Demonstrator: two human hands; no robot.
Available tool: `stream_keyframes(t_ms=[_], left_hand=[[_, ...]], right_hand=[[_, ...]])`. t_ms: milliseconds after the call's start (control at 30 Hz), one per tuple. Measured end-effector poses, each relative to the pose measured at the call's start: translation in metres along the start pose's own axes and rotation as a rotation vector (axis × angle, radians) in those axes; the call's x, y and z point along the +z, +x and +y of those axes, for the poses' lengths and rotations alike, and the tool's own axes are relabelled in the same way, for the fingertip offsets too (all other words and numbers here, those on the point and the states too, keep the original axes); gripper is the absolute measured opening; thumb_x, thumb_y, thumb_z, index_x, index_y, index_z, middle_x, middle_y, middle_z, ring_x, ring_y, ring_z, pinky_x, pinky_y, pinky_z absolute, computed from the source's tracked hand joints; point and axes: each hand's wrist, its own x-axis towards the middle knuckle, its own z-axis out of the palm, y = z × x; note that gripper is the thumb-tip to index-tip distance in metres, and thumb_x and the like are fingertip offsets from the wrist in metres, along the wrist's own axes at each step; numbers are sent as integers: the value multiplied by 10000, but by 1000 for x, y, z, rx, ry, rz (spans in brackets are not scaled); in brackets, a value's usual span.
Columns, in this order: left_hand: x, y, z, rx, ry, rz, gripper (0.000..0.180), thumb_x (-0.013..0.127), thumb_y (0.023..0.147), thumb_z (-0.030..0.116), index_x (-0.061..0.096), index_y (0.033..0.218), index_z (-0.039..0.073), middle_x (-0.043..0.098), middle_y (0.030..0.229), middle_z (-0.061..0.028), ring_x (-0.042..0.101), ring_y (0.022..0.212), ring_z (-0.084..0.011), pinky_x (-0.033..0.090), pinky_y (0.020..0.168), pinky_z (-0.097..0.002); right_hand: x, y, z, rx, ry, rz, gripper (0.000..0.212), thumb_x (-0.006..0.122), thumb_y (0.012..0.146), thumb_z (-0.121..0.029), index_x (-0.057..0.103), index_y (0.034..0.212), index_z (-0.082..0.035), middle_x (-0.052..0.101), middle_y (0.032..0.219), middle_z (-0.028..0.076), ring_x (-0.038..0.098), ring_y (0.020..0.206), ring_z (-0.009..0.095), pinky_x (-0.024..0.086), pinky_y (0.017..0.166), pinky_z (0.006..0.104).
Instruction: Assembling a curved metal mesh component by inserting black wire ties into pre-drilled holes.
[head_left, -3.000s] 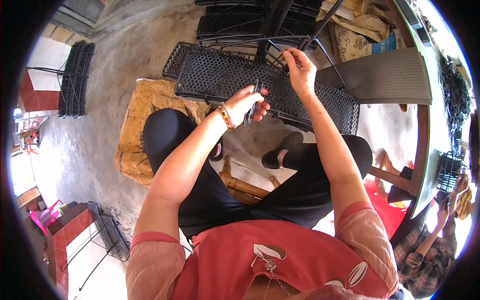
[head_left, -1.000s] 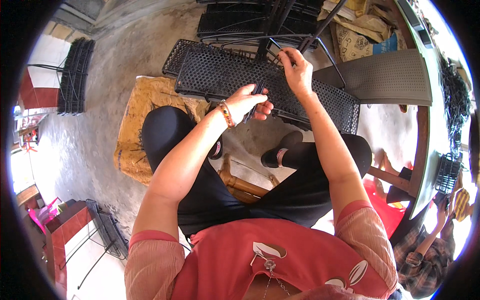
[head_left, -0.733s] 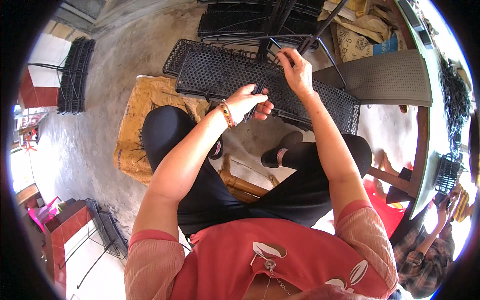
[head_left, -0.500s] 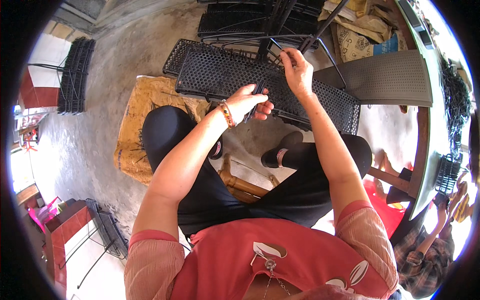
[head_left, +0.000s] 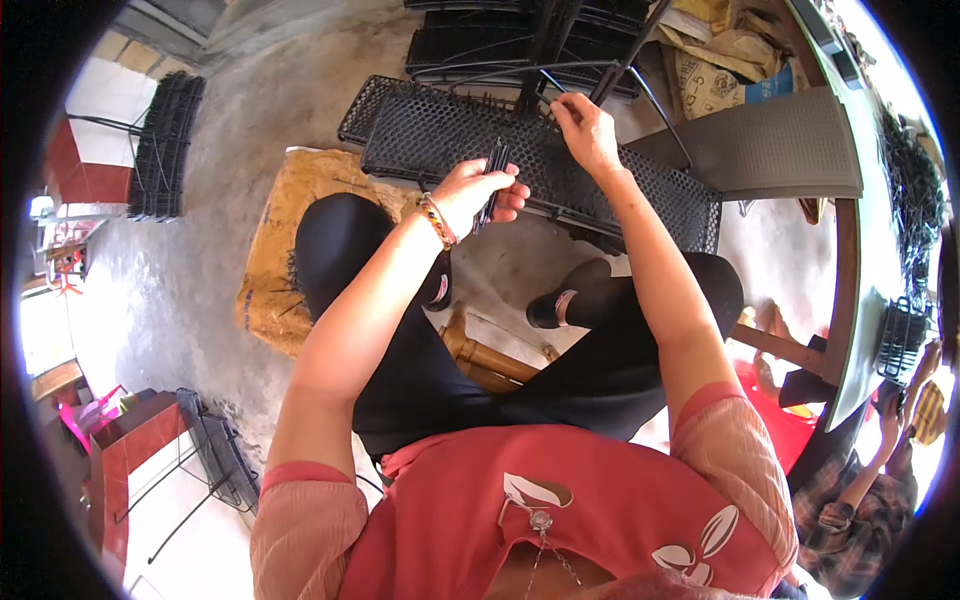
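Black perforated panel [head_left: 425, 135]: long, narrow, round-holed, raised above the concrete floor [head_left: 225, 265] and set at a slant. Bundle of thin black rods [head_left: 497, 158]: straight, gathered, at the panel's near edge. The left hand [head_left: 478, 192] grasps the bundle, thumb across it, fingers curled beneath. The right hand [head_left: 588, 135] is partly closed over the panel's far edge, beside a black metal frame [head_left: 540, 80]; whether it grips a part cannot be told. Beyond the far edge, a tan sack [head_left: 703, 88] bears dark printed characters and a blue block.
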Motion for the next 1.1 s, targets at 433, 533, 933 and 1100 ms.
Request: stream_keyframes(t_ms=[433,533,933,1100], left_hand=[[-3,-47,-47,38,-166,51,116,495,874,105,528,972,54,631,870,-132,621,725,-168,528,587,-264],[-3,-40,-50,37,-200,39,113,488,874,97,527,970,51,631,873,-132,619,724,-167,523,580,-260],[0,-7,-49,11,-169,-55,161,503,877,119,557,1002,33,630,900,-107,599,754,-135,500,609,-240],[4,14,-53,-3,-145,-109,122,504,855,80,575,934,19,621,851,-104,585,704,-151,493,596,-243]], right_hand=[[-3,-4,-7,-118,-145,-65,170,595,797,-158,645,884,-21,635,763,169,627,710,315,489,640,352],[-4,-6,-3,-100,-200,-48,157,594,800,-151,647,879,-26,639,756,154,636,696,293,490,637,334],[-4,1,-7,-208,-152,-44,179,572,806,-113,640,940,-15,635,877,167,611,826,324,479,744,355],[-3,1,-6,-271,-208,-111,189,544,824,-118,621,952,-2,619,908,178,585,865,343,476,758,396]])
